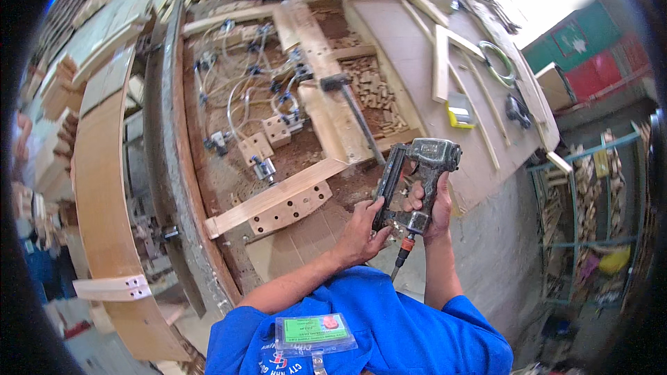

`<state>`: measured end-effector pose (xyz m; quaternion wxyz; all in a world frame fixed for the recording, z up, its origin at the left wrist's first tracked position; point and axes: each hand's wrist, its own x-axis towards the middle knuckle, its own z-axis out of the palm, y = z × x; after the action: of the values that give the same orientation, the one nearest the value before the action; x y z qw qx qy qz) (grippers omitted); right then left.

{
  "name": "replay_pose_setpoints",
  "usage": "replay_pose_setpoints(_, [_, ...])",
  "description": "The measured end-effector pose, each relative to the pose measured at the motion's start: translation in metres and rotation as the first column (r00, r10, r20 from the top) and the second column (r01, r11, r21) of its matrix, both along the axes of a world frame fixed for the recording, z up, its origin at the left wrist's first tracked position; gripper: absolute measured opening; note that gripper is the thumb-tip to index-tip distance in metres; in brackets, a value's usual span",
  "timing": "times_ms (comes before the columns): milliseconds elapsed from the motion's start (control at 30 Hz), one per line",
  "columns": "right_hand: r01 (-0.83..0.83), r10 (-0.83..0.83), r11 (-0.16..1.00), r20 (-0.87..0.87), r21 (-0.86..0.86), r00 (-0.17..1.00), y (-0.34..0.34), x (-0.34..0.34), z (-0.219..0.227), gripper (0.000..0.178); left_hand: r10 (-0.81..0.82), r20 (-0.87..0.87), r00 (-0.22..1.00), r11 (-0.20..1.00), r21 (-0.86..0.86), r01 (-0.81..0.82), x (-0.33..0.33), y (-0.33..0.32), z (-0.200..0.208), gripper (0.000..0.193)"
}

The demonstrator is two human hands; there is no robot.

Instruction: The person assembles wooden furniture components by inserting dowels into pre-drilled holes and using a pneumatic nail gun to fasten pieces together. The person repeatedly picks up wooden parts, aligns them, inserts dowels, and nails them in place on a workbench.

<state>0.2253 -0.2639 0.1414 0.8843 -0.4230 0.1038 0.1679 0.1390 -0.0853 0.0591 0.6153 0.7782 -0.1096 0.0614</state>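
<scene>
Near the hammer (360, 121), the nail gun (432, 153) lies within gripping fingers: right hand (439, 214) around its handle (431, 179), left hand (360, 232) clasping its magazine (391, 178).

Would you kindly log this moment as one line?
right hand: holding nail gun | left hand: against its magazine | air hose: connected | hammer: lying unheld

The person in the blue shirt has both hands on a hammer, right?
Not a hammer: the head view shows the left hand and right hand on a dark nail gun. The blue shirt is right.
</scene>
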Motion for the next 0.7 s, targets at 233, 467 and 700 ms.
replay_pose_setpoints(233, [0.232,-0.248,0.964,0.123,0.133,0.961,-0.052,-0.069,0.015,0.072,0.039,0.058,0.998,0.994,-0.107,-0.033,-0.029,-0.045,0.020,0.040])
replay_pose_setpoints(467, [0.348,-0.391,0.906,0.161,0.242,0.906,-0.105,-0.128,0.011,0.073,-0.110,0.033,0.993,0.993,-0.036,0.111,-0.066,-0.076,0.025,0.033])
replay_pose_setpoints(700, [0.700,-0.700,0.714,0.046,0.033,0.712,-0.211,-0.157,0.007,0.059,-0.678,-0.249,0.692,0.706,0.040,0.707,-0.081,-0.078,-0.031,0.022])
